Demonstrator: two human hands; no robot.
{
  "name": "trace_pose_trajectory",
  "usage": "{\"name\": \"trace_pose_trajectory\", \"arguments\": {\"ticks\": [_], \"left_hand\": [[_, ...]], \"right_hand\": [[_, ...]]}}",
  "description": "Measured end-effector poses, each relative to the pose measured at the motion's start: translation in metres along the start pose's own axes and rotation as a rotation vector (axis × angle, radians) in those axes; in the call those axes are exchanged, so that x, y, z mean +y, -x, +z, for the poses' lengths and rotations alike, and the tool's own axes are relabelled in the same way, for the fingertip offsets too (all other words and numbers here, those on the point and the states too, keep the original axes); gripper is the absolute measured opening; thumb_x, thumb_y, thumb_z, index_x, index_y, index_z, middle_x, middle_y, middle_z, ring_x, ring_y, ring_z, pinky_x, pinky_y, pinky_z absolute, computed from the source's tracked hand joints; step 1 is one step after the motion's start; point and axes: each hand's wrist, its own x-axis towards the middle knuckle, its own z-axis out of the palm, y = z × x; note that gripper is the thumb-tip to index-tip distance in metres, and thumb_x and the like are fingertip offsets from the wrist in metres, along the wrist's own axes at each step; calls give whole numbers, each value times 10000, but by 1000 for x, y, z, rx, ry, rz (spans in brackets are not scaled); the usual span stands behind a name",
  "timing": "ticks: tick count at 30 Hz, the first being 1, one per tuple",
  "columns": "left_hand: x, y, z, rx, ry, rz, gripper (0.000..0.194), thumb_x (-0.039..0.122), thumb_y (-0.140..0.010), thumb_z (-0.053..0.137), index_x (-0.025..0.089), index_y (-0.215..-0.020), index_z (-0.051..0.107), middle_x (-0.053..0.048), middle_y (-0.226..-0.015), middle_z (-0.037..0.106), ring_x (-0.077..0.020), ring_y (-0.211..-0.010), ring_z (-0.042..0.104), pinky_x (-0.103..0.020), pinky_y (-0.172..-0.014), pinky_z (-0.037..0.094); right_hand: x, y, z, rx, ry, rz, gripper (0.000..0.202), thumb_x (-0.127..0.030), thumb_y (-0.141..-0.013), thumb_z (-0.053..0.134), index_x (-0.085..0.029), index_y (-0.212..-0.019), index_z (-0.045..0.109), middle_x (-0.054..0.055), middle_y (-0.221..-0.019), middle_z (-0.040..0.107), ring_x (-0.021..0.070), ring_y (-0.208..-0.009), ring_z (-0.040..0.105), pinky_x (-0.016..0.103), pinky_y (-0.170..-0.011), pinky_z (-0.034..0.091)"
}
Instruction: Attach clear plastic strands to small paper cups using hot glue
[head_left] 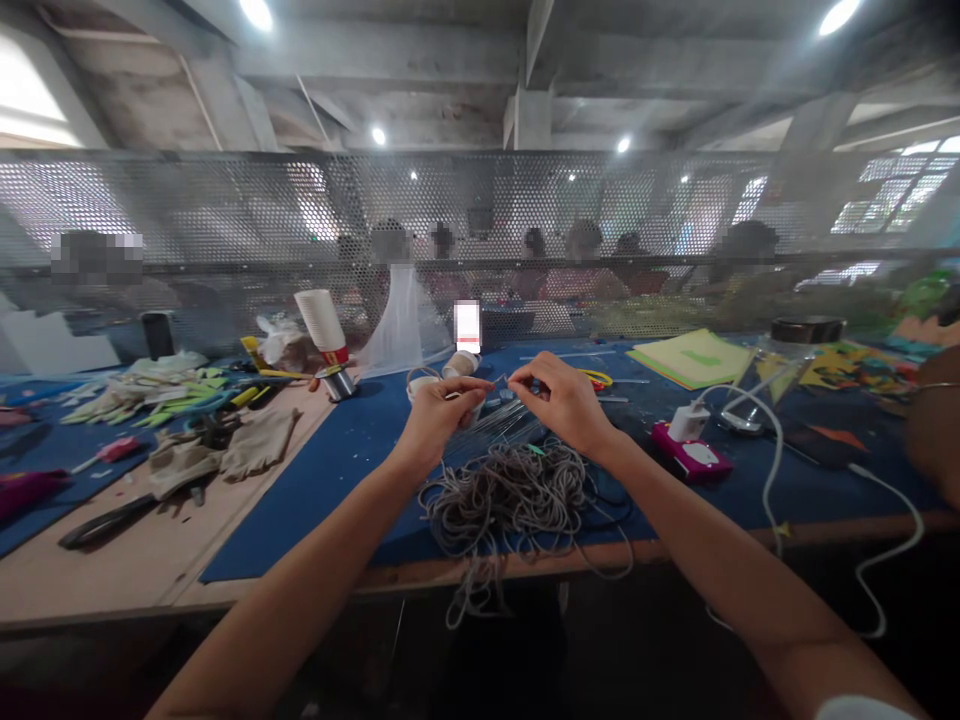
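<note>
Both hands are raised over the blue mat, their fingertips nearly meeting. My left hand [442,412] is closed in a pinch on a small thin piece too fine to name. My right hand [559,400] also pinches, its fingertips at the other end of that thin piece; what it holds is too small to make out. Below them a tangled heap of grey cord [510,495] lies on the blue mat [315,510], with loops hanging over the table's front edge. Thin clear strands [499,425] lie behind the cord, partly hidden by the hands.
Gloves [259,445] and a stack of paper cups [321,320] are at left. A lit phone [466,328] stands behind the hands. At right are a pink power strip [694,455] with white cables, yellow sheets [690,358] and a glass jar [776,365]. People sit beyond the mesh screen [262,220].
</note>
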Motion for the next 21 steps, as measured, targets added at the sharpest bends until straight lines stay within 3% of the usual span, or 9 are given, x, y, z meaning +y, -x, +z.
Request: {"name": "trace_pose_trajectory", "arguments": {"ticks": [3,9,16,21], "left_hand": [[0,1,1,12,-55,46,195,254,-754,736,134,-894,798,29,-502,441,-71,-475,334,-232,-457,218],[-3,0,-1,-70,-112,84,173,257,-768,732,147,-885,795,9,-542,484,-69,-485,331,-236,-449,198],[0,-1,-5,-120,-19,-12,183,281,-749,759,171,-889,802,-4,-604,552,-63,-513,391,-212,-459,235],[0,-2,-5,-144,55,-87,214,293,-727,779,175,-904,803,2,-595,541,-55,-500,384,-202,-436,172]], "right_hand": [[-4,-2,-4,-13,30,-12,76,-253,-960,606,-231,-960,678,22,-917,630,122,-726,561,276,-685,437],[0,-9,-8,23,-31,-2,56,-237,-943,633,-220,-921,682,13,-900,628,116,-718,556,269,-677,435],[13,-7,-3,8,-137,62,63,-254,-930,650,-222,-915,703,9,-853,642,127,-718,558,277,-678,442],[12,-3,-3,-16,-141,58,70,-257,-930,648,-228,-931,712,14,-866,639,130,-740,566,279,-688,448]]}}
